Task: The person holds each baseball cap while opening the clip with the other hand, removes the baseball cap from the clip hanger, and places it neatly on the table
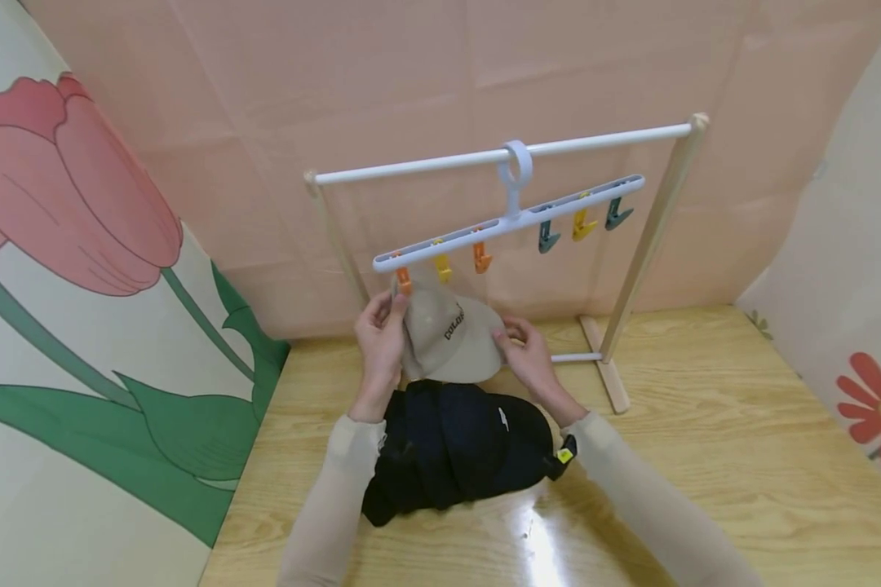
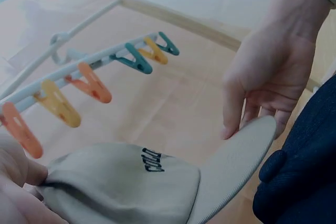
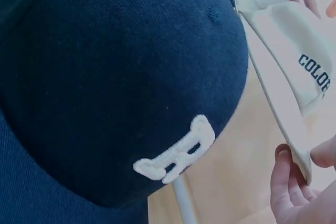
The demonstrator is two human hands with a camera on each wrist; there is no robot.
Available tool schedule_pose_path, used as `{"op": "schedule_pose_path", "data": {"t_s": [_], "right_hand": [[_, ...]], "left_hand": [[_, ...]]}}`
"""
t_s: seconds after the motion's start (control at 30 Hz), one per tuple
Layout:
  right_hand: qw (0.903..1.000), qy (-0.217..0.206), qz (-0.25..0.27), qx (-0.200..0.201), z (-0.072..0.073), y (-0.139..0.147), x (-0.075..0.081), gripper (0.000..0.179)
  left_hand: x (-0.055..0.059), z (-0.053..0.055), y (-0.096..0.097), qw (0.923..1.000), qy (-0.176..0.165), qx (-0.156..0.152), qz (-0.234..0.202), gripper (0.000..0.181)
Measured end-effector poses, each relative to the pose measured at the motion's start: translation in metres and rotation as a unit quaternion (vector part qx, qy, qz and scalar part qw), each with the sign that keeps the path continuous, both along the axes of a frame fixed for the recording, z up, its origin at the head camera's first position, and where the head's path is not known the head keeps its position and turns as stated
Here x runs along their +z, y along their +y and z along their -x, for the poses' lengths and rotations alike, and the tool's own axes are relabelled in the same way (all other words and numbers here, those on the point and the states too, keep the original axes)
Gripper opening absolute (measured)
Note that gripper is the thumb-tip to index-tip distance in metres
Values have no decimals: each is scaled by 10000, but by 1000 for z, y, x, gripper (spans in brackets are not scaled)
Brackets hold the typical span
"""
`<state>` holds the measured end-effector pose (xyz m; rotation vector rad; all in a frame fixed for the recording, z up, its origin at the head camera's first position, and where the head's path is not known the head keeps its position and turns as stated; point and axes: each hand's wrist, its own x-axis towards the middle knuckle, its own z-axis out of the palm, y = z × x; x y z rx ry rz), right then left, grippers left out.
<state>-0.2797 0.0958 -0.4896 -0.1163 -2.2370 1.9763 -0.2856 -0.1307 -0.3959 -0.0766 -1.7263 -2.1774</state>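
A beige baseball cap [image 1: 440, 326] with dark lettering is held between both hands, below the left end of a hanger [image 1: 510, 222]. My left hand [image 1: 382, 338] grips the back edge of its crown, thumb right by the end orange clip [image 1: 404, 281]. With thumb and fingers, my right hand [image 1: 530, 359] pinches the tip of the brim [image 2: 236, 166]. Under my forearms lie dark navy caps [image 1: 477, 444], the front one bearing a white embroidered patch [image 3: 178, 150].
The hanger hangs by its ring from the white bar [image 1: 426, 164] of a wooden-post rack [image 1: 649, 244]. More clips line it: yellow [image 1: 442, 265], orange [image 1: 481, 254], and teal [image 1: 547, 236] among them. The rack's foot stands on the wood-grain table [image 1: 741, 424], close to the pink backdrop.
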Motion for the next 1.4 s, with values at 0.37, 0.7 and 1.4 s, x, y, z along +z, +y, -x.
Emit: {"op": "schedule_pose_path", "data": {"t_s": [0.37, 0.7, 1.4], "right_hand": [[9996, -256, 73, 24, -5, 18, 6, 53], [9978, -376, 517, 151, -12, 34, 5, 52], [9950, -500, 760, 405, -38, 69, 2, 59]], "left_hand": [[1, -5, -3, 9989, -90, -466, 8, 20], [-2, -11, -2, 9968, -259, -754, -95, 8], [-17, -25, 5, 9808, -612, -1850, -110, 11]]}}
